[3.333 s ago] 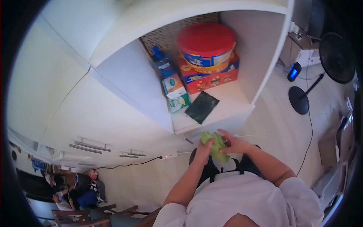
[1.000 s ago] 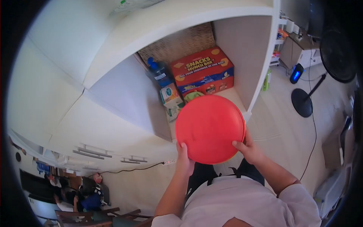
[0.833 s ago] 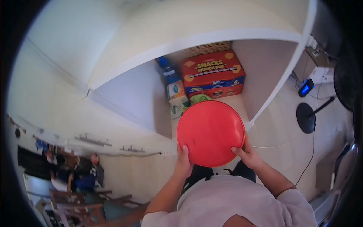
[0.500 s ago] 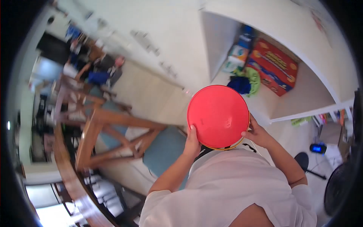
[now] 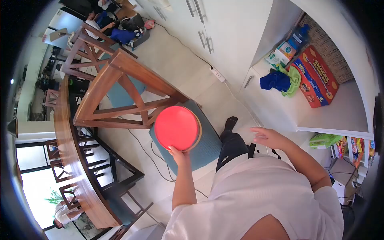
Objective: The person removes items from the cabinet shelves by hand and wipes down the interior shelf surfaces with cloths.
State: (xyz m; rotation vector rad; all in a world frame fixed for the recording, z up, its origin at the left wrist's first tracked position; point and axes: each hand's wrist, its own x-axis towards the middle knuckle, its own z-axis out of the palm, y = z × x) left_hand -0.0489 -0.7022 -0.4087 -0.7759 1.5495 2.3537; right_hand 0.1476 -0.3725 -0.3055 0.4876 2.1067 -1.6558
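A round container with a red lid and a yellowish edge is over the blue-green chair seat. My left hand grips its near edge, thumb on top of the lid and the other fingers hidden beneath. Whether the container touches the seat I cannot tell. My right hand is apart from it, in front of my waist on the right, with its fingers stretched out and nothing in them.
A wooden chair back rises left of the container, beside a long wooden table. On the right, a white cabinet shelf holds a red snack box and blue cloth. Cables and a power strip lie on the floor. Other people sit farther off.
The red-lidded container has moved left from in front of my body to over the chair seat. My right hand has let go of it; my left still holds on.
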